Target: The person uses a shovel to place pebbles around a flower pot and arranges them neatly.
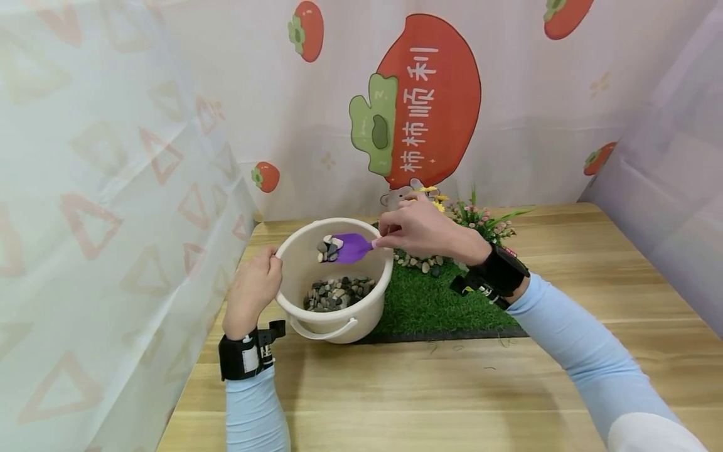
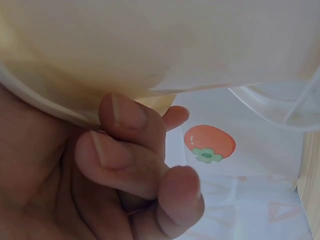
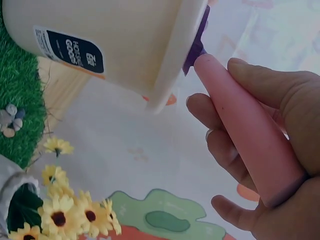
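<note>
A cream bucket [image 1: 364,317] stands tilted toward the head camera, with a heap of mixed pebbles [image 1: 339,294] in its bottom. My left hand [image 1: 254,285] grips the bucket's left rim; in the left wrist view its fingers [image 2: 132,160] curl under the rim. With my right hand [image 1: 420,227] I hold a small shovel by its pink handle [image 3: 250,132]. The shovel's purple blade [image 1: 354,247] is over the bucket's mouth and carries several grey and white stones [image 1: 330,248]. In the right wrist view, the bucket wall hides most of the blade.
Behind and right of the bucket lies a patch of artificial grass [image 1: 435,307], with a ring of pebbles [image 1: 423,262] on it. Yellow flowers [image 3: 65,212] in a pale pot and pink flowers [image 1: 488,221] stand at the back. Printed curtains surround the wooden table [image 1: 395,395].
</note>
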### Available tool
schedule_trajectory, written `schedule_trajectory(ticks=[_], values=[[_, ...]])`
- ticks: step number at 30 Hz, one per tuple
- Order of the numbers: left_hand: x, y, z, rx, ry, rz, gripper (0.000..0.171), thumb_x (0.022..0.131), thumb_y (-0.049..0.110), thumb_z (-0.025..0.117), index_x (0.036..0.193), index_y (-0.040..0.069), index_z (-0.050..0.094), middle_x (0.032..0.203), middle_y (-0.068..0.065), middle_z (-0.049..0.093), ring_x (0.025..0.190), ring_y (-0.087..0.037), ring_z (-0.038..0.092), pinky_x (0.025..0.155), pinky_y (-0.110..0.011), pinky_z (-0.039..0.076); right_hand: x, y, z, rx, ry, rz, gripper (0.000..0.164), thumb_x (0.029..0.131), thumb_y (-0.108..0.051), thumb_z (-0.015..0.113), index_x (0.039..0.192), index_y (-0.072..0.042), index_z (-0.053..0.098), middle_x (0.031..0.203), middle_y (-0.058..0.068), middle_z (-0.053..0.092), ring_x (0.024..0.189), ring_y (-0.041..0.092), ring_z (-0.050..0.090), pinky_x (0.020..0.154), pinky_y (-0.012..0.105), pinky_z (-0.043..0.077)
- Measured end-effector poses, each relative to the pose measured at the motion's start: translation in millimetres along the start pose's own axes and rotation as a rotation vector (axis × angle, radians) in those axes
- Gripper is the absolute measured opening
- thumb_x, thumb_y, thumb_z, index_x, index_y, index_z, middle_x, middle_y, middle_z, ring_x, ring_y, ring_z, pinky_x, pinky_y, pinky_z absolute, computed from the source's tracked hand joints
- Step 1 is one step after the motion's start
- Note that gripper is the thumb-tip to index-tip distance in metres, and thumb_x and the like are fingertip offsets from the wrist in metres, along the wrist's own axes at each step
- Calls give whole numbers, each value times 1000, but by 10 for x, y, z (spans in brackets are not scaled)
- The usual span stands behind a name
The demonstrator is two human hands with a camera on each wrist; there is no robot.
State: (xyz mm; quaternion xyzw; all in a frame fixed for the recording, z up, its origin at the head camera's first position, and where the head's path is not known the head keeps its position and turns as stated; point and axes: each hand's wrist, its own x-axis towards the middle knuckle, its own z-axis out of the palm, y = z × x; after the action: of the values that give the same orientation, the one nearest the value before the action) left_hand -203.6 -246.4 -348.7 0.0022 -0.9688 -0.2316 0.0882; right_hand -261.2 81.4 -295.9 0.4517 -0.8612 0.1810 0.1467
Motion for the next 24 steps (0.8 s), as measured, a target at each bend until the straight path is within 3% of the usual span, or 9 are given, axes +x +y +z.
schedule_trajectory(ticks=[5,7,12,18,24], values=[[1,4,7,-3,-7,-5,50,103,28,23,136,4,53,115,-23,68,90,-35,68,68,-43,51,-125,42,-119,35,-15,27,10,88,-34,72,87,-24,70,76,-11,66,77,6,55,102,42,30],[3,8,10,-11,-3,-4,50,103,28,23,136,4,53,116,-23,67,91,-35,68,69,-44,51,-182,67,-172,40,-12,30,10,88,-33,72,86,-24,69,75,-11,65,75,4,56,102,39,29],[8,9,15,-17,16,5,50,103,25,24,136,1,53,117,-25,67,96,-39,67,76,-49,52,-331,123,-298,50,-5,47,10,88,-32,72,84,-24,68,73,-13,62,70,3,50,87,32,33],[8,18,3,-14,24,18,49,104,25,25,135,1,54,118,-25,67,97,-40,67,78,-51,52,-511,164,-394,46,-6,133,8,89,-32,72,86,-24,69,76,-12,65,72,4,54,100,38,28],[2,4,6,-5,14,20,50,103,25,24,136,2,53,118,-24,67,96,-38,67,76,-49,51,-684,202,-444,31,7,155,5,90,-30,71,88,-26,68,78,-14,62,73,3,51,101,36,29]])
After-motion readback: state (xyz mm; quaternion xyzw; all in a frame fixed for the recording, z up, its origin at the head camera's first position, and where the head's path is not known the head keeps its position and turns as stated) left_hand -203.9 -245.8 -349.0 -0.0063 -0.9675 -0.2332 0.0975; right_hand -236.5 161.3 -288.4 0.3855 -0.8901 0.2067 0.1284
